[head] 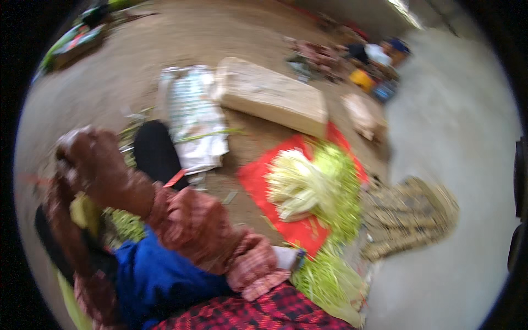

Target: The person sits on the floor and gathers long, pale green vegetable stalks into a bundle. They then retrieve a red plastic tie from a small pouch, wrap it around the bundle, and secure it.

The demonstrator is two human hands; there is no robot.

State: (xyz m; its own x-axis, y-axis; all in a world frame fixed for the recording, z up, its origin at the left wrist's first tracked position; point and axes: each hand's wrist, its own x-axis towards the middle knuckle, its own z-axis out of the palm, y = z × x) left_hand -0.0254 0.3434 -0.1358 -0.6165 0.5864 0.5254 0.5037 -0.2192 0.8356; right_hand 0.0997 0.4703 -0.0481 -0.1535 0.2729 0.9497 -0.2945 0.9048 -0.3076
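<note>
My right hand (103, 169) is at the left with its fingers curled, reaching out of a pink checked sleeve. My left hand (62, 198) is just below it, and the two seem to meet. Blur hides whether either holds anything. Right of them lies a black shoe or sandal (156, 148). A bundle of pale stalks or leaves (299, 185) rests on a red cloth or sheet (258, 177). Loose yellow-green strands (346, 194) lie beside it, and more strands (321, 272) lie below.
A long pale block (272, 95) lies beyond the red sheet, beside a flattened white printed sack (198, 111). A ridged brown object (408, 218) is at the right. A pale bundle (361, 115) and a blurred heap with cloth (321, 57) lie at the upper right.
</note>
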